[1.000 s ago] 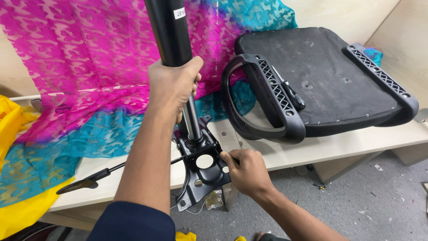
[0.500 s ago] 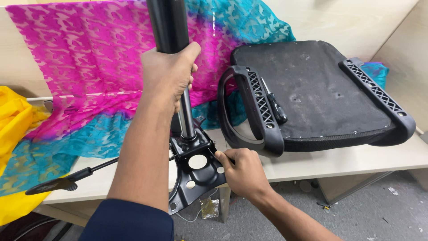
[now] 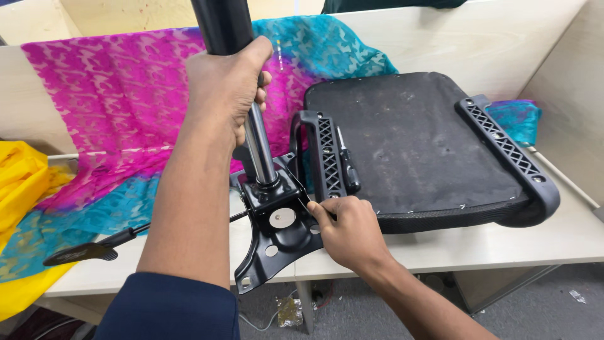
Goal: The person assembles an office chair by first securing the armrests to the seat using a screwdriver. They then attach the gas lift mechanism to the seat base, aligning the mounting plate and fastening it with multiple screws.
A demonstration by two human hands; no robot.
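Pale laminate desk (image 3: 478, 242): left hand (image 3: 223, 82) fisted round smooth black cylinder (image 3: 223, 25); right hand (image 3: 349, 230) pinching stamped metal plate (image 3: 277, 236) edge.

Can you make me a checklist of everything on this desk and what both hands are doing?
Surface: pale wooden desk, partly draped in pink-and-teal cloth.
Job's things: black gas cylinder upright in black metal plate; lever pointing left.
Clutter: upturned chair seat, screwdriver, yellow cloth.
Hands: left hand grips cylinder; right hand pinches plate's edge.
Cables: thin wire under desk.
Surroundings: wooden partitions, grey floor.
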